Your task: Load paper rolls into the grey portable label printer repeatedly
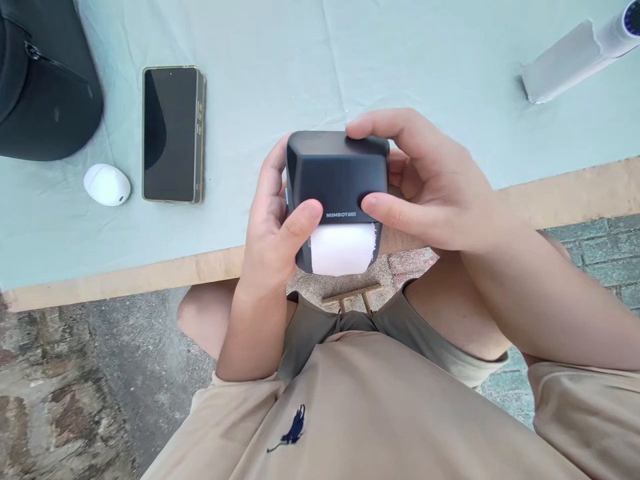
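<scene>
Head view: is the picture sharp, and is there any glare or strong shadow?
Head view: soft, even light; label printer sharp between left hand and right hand; phone screen carries a dim reflection; black bag and white device slightly blurred at the corners.

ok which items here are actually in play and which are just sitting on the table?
In play:
- label printer, dark, held above the table edge
- white label paper sticking out of its slot
- left hand, thumb by the slot
- right hand, fingers over the top

Lying about:
- phone, screen dark
- white earbud case
- black cap
- white device, far right
- table, covered with pale cloth
</scene>
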A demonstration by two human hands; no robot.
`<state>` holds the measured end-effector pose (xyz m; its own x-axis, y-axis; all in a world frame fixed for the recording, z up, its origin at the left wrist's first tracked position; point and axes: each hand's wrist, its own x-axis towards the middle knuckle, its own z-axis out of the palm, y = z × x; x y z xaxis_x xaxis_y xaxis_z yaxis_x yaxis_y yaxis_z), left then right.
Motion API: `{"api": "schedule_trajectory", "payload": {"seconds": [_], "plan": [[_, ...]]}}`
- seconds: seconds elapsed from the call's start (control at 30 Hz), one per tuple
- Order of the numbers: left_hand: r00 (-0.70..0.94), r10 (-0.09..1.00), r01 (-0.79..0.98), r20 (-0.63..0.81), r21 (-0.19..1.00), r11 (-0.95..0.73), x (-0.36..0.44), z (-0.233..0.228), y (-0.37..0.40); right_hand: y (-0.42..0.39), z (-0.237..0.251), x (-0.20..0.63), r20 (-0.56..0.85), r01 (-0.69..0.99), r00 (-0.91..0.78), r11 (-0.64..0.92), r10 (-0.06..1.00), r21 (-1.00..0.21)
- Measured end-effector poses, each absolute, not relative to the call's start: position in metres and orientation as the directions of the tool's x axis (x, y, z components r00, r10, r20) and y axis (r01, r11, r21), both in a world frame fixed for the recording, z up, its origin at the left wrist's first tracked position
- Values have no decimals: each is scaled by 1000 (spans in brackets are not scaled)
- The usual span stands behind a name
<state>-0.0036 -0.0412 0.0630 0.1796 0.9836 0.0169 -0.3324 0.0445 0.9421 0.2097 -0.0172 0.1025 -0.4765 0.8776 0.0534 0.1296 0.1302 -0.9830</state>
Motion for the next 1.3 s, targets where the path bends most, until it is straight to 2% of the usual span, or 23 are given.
{"api": "schedule_trajectory", "payload": {"seconds": [0.23, 0.67, 0.97, 1.3], "plan": [[163, 984, -371, -68, 920, 125, 0, 77, -46, -17, 102, 210, 75, 174, -476, 177, 876, -969], [159, 987, -403, -13, 912, 78, -4, 68, -46, -16, 95, 209, 109, 190, -473, 222, 875, -956], [98, 988, -426, -119, 892, 150, 0, 75, -47, -18, 98, 207, 72, 232, -463, 200, 884, -952], [82, 990, -402, -112, 906, 135, -2, 77, -45, -19, 98, 210, 62, 247, -471, 199, 880, -948]]}}
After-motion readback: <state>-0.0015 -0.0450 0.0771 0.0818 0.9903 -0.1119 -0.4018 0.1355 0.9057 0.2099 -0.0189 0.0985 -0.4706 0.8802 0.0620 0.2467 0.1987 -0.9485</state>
